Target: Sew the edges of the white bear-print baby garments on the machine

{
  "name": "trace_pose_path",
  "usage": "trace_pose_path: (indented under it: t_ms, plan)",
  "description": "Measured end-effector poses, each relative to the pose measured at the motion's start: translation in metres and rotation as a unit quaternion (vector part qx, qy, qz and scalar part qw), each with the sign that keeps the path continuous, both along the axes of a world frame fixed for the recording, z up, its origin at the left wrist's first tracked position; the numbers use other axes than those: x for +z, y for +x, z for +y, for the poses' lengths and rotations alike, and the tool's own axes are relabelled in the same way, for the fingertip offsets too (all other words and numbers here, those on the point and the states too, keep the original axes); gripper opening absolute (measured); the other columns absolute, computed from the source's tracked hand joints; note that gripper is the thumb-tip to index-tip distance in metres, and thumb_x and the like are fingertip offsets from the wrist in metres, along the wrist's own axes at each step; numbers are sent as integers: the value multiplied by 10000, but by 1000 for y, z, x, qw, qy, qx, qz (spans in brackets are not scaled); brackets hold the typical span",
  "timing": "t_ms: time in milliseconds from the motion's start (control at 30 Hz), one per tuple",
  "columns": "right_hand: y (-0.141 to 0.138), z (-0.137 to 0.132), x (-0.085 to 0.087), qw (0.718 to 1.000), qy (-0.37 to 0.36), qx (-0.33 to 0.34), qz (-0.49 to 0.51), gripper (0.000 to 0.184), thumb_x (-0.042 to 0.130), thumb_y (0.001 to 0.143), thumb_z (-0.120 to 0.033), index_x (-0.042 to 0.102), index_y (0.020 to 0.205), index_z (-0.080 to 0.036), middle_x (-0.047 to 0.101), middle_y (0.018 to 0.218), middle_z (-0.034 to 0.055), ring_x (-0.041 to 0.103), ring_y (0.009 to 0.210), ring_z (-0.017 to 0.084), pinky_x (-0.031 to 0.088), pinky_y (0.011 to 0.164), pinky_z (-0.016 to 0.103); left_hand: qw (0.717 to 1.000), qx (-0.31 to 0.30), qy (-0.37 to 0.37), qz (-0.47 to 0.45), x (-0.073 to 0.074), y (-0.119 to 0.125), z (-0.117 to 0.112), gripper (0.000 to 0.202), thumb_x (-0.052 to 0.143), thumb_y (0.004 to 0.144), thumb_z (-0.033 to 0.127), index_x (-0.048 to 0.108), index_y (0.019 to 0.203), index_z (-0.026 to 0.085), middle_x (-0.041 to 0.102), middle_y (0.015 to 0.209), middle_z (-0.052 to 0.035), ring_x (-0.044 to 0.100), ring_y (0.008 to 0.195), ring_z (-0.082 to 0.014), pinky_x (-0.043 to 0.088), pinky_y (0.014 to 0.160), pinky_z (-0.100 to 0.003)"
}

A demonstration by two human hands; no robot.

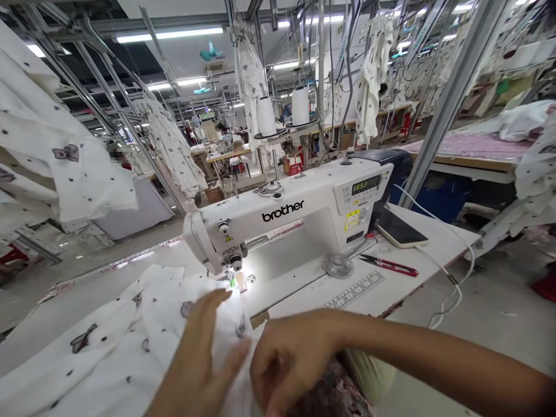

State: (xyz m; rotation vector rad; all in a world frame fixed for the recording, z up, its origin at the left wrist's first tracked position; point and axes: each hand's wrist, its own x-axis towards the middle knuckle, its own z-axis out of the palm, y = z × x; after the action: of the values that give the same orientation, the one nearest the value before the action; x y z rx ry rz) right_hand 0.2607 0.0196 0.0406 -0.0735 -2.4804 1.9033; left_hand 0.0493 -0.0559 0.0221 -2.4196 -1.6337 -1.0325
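Observation:
A white printed fabric [108, 341] lies bunched on the sewing table [304, 289], its edge under the needle of a white Brother sewing machine [286, 214]. My left hand [202, 359] lies flat on the fabric, fingers stretched toward the presser foot [234, 278]. Just to its right, my right hand [286, 359] is curled, fingers pinched on the fabric's near edge.
Red-handled scissors [391, 265], a phone [402, 231] on a white cable and a clear bobbin disc [337, 265] lie right of the machine. Two thread cones [299, 106] stand behind. Printed garments [65, 156] hang from overhead rails all around.

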Motion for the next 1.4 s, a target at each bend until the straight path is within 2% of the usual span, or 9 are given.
trace_pose_path:
  t_ms: [67, 133, 233, 367, 567, 633, 800, 1067, 1400]
  plan:
    - [17, 24, 10, 983, 170, -43, -61, 225, 728, 823, -363, 680, 835, -143, 639, 725, -30, 581, 667, 96, 406, 607, 175, 996, -28, 24, 77, -24, -4, 12, 469, 587, 885, 452, 543, 1288, 216, 601, 1272, -117, 582, 1144, -318, 517, 899, -472]
    - [21, 48, 14, 933, 337, -74, -97, 174, 749, 793, -318, 699, 777, -152, 645, 691, -24, 540, 611, 100, 345, 550, 205, 992, -35, 23, 115, -39, -10, 16, 283, 535, 912, 352, 602, 1161, 235, 665, 1126, -84, 641, 1014, -282, 537, 834, -428]
    - [8, 80, 10, 885, 450, -107, -61, 150, 734, 793, -301, 703, 753, -159, 639, 670, -13, 490, 575, 111, 294, 530, 234, 996, 12, -78, 53, -36, -20, 19, 174, 427, 959, 273, 599, 966, 251, 675, 899, -16, 664, 825, -200, 545, 733, -319]
    - [-8, 108, -13, 884, 450, -130, 13, 145, 593, 921, -266, 699, 897, -169, 661, 794, 4, 549, 711, 120, 371, 648, 225, 989, 68, -128, -28, -16, -31, 29, 164, 398, 991, 333, 539, 1002, 251, 659, 837, 18, 655, 731, -152, 526, 634, -225]
    - [4, 119, -44, 875, 450, -165, 66, 146, 572, 939, -226, 692, 914, -147, 647, 865, 50, 572, 854, 159, 416, 793, 261, 987, -108, -76, 91, -16, -33, 39, 231, 442, 948, 177, 555, 1131, 261, 644, 864, -9, 635, 831, -176, 521, 805, -300]
    - [7, 119, -46, 875, 447, -169, 73, 159, 564, 948, -236, 694, 915, -149, 641, 844, 45, 571, 839, 159, 423, 795, 265, 977, -139, -91, 132, -17, -29, 39, 258, 445, 926, 126, 561, 1117, 255, 640, 890, -27, 624, 870, -188, 512, 852, -343]
    - [4, 112, -43, 876, 444, -166, 87, 185, 583, 939, -211, 677, 1089, -159, 640, 831, 27, 567, 845, 159, 429, 786, 263, 966, -154, -80, 191, -20, -29, 42, 243, 448, 915, 111, 540, 1103, 235, 590, 1305, -89, 480, 1298, -229, 370, 1113, -459]
    - [-5, 87, -42, 844, 512, -127, 99, 206, 564, 973, -304, 656, 1131, -210, 622, 994, 38, 515, 952, 179, 375, 919, 317, 957, -173, -106, 207, -23, -32, 46, 265, 429, 930, 116, 523, 1140, 247, 616, 1307, -58, 533, 1260, -189, 337, 1146, -467]
    - [-9, 90, -43, 817, 535, -208, 56, 267, 581, 958, -356, 601, 1163, -185, 586, 1047, 63, 454, 1023, 200, 269, 1055, 389, 968, -186, -98, 137, -18, -42, 92, 255, 402, 943, 132, 577, 1111, 210, 663, 1225, -69, 587, 1151, -213, 426, 1061, -423]
